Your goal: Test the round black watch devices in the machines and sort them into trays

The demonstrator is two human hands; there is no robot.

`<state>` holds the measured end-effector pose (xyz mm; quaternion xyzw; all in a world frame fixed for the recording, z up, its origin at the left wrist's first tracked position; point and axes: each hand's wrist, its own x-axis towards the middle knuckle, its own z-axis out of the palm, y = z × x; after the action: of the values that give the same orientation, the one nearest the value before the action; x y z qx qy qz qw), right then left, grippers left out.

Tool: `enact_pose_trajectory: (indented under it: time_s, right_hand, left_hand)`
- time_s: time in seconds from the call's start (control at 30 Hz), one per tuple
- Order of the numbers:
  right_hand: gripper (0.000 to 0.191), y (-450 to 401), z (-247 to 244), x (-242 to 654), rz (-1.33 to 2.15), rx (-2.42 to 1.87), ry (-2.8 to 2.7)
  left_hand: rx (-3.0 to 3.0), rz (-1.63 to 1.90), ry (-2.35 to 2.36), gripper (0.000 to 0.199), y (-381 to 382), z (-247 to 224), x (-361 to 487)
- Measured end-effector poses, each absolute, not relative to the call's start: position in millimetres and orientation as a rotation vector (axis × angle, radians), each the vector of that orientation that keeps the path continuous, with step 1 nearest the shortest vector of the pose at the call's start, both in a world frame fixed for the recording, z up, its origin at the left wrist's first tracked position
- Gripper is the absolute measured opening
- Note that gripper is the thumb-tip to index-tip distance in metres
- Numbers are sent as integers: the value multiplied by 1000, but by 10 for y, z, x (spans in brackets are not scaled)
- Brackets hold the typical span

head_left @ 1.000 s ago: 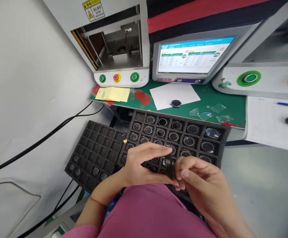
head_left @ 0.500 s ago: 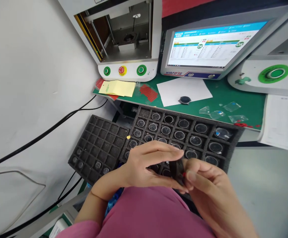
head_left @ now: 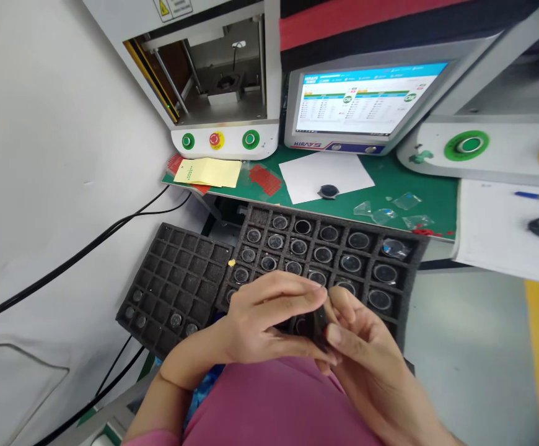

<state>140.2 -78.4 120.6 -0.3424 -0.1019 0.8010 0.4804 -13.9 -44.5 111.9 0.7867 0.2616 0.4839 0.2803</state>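
The left hand (head_left: 264, 319) pinches a dark part (head_left: 319, 325) over a tray (head_left: 409, 279); the right hand (head_left: 367, 347) touches its other side, grip unclear.

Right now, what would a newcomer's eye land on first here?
At lower centre, the left hand holds a dark part, the right hand close against it, above the larger foam tray of round pieces. Beyond, a lit screen glows right of centre; a red button marks the left machine.
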Motion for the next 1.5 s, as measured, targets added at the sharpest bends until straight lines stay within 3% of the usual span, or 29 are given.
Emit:
enact_pose_trajectory:
  time_s: [0.13,0.23,0.37,0.43,0.5,0.73,0.83,1.0,1.5]
  right_hand:
    - [48,-766,1237,1387,1881,-853,-265]
    - [37,-772,1212,1443,1812,-827,-413]
    - [10,-775,1116,1581,1124,-926,-891]
    - [27,-760,1071,1647,774,-950,-1180]
    - [46,-741,1043,1697,643,-923,-1403]
    - [57,-719,1006,1752,691,-879,-1528]
    - [58,-696,1000,1751,691,-830,-1586]
    - [45,-606,1037,1740,586,-760,-1733]
    - [59,-682,1043,1777,734,-761,-1677]
  left_hand:
    - [2082,1299,744,65,-420,1101,-84]
    - [1778,1261,772,63,-410,1086,-17]
    - [1013,1036,660,67,-411,1113,43]
    - [781,884,599,55,-420,1142,57]
    - [671,778,594,44,-439,1169,71]
    - [597,760,685,34,-552,1193,159]
    - [584,764,612,39,-579,1183,216]
    - [701,721,679,50,-604,1170,275]
    - [716,774,513,37,-661,1224,237]
